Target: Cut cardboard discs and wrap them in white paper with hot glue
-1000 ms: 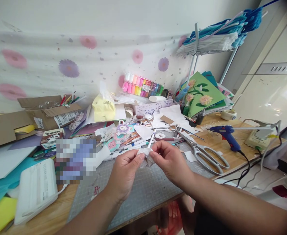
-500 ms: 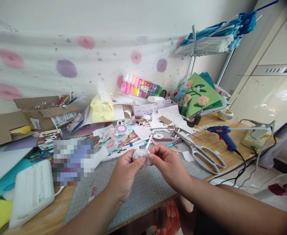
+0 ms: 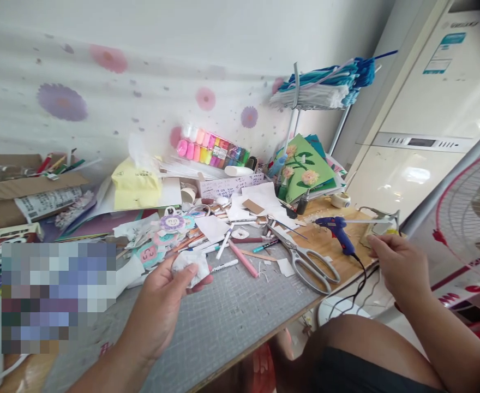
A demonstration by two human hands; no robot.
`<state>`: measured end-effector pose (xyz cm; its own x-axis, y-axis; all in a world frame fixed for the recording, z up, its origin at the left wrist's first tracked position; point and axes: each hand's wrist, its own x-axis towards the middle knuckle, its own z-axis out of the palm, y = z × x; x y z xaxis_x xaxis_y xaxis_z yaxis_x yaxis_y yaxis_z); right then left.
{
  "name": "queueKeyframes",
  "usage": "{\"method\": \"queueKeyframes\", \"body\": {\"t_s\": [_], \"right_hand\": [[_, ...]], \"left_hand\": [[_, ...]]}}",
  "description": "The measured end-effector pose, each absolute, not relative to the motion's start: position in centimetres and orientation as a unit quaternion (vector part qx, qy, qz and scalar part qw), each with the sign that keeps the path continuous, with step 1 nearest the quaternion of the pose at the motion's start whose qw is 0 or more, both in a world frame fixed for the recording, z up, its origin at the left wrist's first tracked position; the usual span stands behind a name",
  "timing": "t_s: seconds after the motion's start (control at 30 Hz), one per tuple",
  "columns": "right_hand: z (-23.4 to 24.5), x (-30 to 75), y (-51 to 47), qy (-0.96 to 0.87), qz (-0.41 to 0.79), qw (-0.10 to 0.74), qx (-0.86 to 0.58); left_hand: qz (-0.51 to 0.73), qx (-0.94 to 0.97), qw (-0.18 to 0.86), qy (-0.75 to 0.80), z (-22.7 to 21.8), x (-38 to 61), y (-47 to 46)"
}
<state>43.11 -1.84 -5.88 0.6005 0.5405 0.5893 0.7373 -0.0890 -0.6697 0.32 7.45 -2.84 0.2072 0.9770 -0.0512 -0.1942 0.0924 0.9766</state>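
My left hand (image 3: 158,303) pinches a crumpled wad of white tissue (image 3: 191,266) between thumb and fingers, above the grey cutting mat (image 3: 227,308). Off to the right, past the table edge, is my right hand (image 3: 403,267), its thumb and fingertips pressed together. Whatever they may hold is too small or hidden to make out. Beyond those fingertips stands a pale power strip (image 3: 366,232), partly covered by the hand. The blue glue gun (image 3: 338,232) lies to their left with a white glue stick in its back end. Scissors (image 3: 311,265) rest on the mat's right side.
A pink pen (image 3: 244,259), markers and paper scraps litter the mat's far side. Behind them are a yellow packet (image 3: 137,183), a tray of coloured clay (image 3: 213,147) and a green card with flowers (image 3: 303,169). A fan (image 3: 473,218) stands at the right.
My right hand has let go of the tissue and moved far right, near the power strip. My left hand keeps the tissue. The view has turned to the right.
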Motion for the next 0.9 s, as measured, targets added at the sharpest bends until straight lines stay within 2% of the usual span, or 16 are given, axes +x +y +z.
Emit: {"method": "queueKeyframes", "body": {"t_s": [0.17,0.27,0.47,0.57,0.67,0.8,0.9], "right_hand": [[-6.6,45.6,3.3,-0.379,0.014,0.403,-0.833],[-6.1,45.5,5.1,-0.358,0.055,0.384,-0.849],[-3.0,39.6,2.8,-0.407,0.116,0.504,-0.752],[-1.4,33.7,1.4,-0.49,0.233,0.549,-0.635],[-0.3,28.0,0.7,-0.575,0.29,0.484,-0.593],[0.5,23.6,0.9,-0.733,0.253,0.378,-0.506],[0.5,22.6,1.0,-0.759,0.222,0.36,-0.495]], "left_hand": [[0.462,0.503,0.599,0.418,-3.2,0.4,7.3],[0.465,0.541,0.566,0.413,-3.4,0.2,7.4],[0.464,0.599,0.493,0.428,-3.8,-0.2,7.5],[0.456,0.596,0.498,0.434,-3.8,-0.1,7.4],[0.445,0.598,0.491,0.452,-3.7,0.0,7.3],[0.432,0.619,0.454,0.473,-3.3,0.0,7.3],[0.42,0.639,0.419,0.489,-3.2,0.0,7.2]]}}
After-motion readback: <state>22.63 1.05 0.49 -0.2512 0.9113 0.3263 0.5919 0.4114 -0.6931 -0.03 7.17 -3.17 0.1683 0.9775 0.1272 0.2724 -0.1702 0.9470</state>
